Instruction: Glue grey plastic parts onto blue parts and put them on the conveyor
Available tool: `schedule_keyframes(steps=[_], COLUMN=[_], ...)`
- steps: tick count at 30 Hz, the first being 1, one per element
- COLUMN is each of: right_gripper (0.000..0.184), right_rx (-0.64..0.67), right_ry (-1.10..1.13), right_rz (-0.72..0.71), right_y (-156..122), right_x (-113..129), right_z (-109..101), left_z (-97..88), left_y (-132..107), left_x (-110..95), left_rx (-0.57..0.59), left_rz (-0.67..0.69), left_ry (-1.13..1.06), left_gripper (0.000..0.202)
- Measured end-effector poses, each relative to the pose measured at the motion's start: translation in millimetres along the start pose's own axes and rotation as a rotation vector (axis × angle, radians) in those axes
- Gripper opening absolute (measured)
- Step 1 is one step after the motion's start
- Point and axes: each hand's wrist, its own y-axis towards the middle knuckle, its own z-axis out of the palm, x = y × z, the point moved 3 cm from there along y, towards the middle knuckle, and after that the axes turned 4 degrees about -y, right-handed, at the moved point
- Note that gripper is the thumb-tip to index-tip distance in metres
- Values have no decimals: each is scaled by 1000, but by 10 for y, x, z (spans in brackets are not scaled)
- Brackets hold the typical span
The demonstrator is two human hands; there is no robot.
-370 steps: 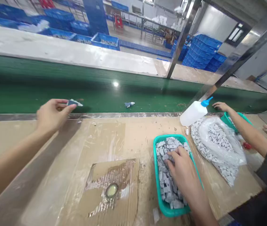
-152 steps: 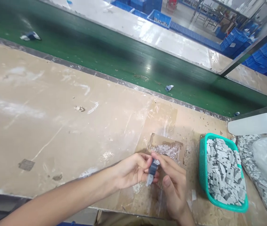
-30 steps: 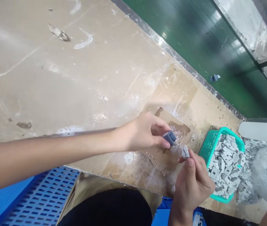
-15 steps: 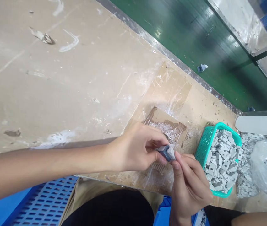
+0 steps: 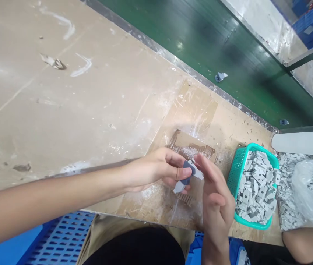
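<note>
left hand (image 5: 160,169): pinching dark part (image 5: 189,166), finger-covered | right hand (image 5: 217,197): unclenched, contact unclear | white bottle (image 5: 302,142): cropped

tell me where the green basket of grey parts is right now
In the head view, the green basket sits right of centre on the table, between the person's right hand and the clear plastic bag.

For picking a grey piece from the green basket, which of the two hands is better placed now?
Probably the right hand: it is nearer the green basket and its fingers look open. The left hand grips the blue and grey part and lies farther from the basket.
</note>
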Motion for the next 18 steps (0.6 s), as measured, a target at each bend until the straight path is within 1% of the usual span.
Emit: schedule_keyframes(steps=[2,3,5,8,10,12,14,16,18], right_gripper=[61,64,64,57,53,50,52,58,62], right_rx=[0,1,-6,-14,-5,1,18,48,29], right_ry=[172,207,210,193,181,161,137,97,25], right_rz=[-9,-10,-10,-18,-19,-21,-31,-54,-87], right_y=[25,25,7,-22,-16,10,34,36,7], right_x=[-28,-34,-23,29,56,69,82,106,129], right_z=[81,126,193,221,215,214,235,265,246], left_z=[26,45,77,83,64,42,23,7,-17], left_y=[-17,-27,-43,-46,-36,-25,-22,-32,-56], left_x=[26,36,53,67,68,60,36,-17,-108], left_rx=[4,2,-18,-78,-97,-88,-95,-140,-223], left_rz=[-75,-94,-112,-104,-100,-113,-129,-113,-50], left_ry=[-154,-206,-274,-316,-310,-302,-293,-237,-107], left_gripper=[31,33,36,37,37,38,38,37,35])
